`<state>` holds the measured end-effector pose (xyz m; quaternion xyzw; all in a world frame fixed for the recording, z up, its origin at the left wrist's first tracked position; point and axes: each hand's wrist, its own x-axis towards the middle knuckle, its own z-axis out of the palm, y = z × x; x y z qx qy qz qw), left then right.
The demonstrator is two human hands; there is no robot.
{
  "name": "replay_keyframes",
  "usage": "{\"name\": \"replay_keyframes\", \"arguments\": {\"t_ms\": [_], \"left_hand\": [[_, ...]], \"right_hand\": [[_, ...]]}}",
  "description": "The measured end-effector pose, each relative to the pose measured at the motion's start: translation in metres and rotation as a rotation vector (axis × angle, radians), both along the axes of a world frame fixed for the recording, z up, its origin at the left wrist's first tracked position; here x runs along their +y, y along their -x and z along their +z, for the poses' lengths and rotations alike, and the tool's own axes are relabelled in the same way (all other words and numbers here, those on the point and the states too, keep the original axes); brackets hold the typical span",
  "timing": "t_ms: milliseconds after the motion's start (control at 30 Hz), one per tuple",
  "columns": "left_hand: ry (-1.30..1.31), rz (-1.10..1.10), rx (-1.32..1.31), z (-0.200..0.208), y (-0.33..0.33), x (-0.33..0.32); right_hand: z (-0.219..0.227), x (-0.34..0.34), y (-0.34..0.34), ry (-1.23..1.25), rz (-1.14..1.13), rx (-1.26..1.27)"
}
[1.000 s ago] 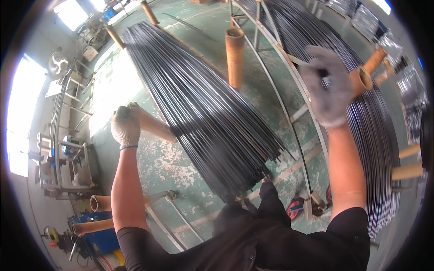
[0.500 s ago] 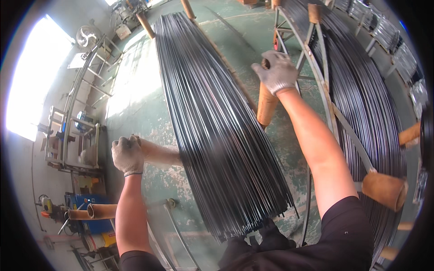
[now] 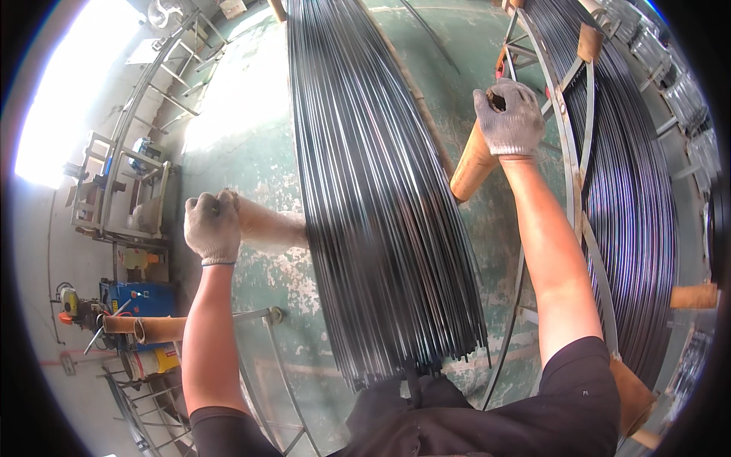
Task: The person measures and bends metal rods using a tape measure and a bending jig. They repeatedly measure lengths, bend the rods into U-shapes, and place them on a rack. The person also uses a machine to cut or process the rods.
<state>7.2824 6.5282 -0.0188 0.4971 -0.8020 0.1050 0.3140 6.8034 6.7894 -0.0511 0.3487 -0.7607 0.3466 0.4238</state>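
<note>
A long bundle of thin dark rods [image 3: 381, 190] stretches away from in front of my body, its near ends uneven. Left of it, my left hand [image 3: 213, 227] in a grey-white work glove is closed round the end of a brown tube [image 3: 270, 227] whose other end meets the bundle's left side. My right hand [image 3: 512, 114], gloved alike, wraps round the top of another brown tube [image 3: 472, 161] on the right side. That tube's dark hollow end shows between thumb and fingers. Both arms reach forward, one on each side of the rods.
At right, a metal rack [image 3: 565, 129] stands beside a second mass of dark rods [image 3: 628, 198]. Brown tubes [image 3: 164, 329] jut out at left, near a blue machine [image 3: 148, 299]. A thin rod [image 3: 430, 34] lies on the worn green floor [image 3: 266, 286].
My view has shifted, so the bundle's far end has left the picture. Both hands keep hold of their tubes; the right hand and its tube appear farther right.
</note>
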Motion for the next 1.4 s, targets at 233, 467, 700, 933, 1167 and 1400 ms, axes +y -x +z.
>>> {"name": "replay_keyframes", "arguments": {"t_ms": [233, 467, 700, 933, 1167, 1400], "left_hand": [[0.035, 0.000, 0.036, -0.007, 0.062, -0.044], [0.156, -0.026, 0.047, -0.012, 0.121, -0.103], [0.202, -0.105, 0.032, -0.013, 0.175, -0.177], [0.085, -0.072, 0.072, -0.010, 0.229, -0.264], [-0.087, 0.081, 0.016, 0.003, 0.280, -0.353], [-0.167, 0.050, 0.019, 0.015, 0.322, -0.458]], "right_hand": [[-0.002, -0.044, 0.047, -0.112, -0.127, -0.027], [0.013, -0.103, 0.095, -0.223, -0.197, -0.264], [0.011, -0.179, 0.161, -0.267, -0.248, -0.304], [0.020, -0.269, 0.212, -0.358, -0.274, -0.333], [0.021, -0.374, 0.261, -0.297, -0.288, -0.357], [0.020, -0.475, 0.312, -0.260, -0.209, -0.338]]}}
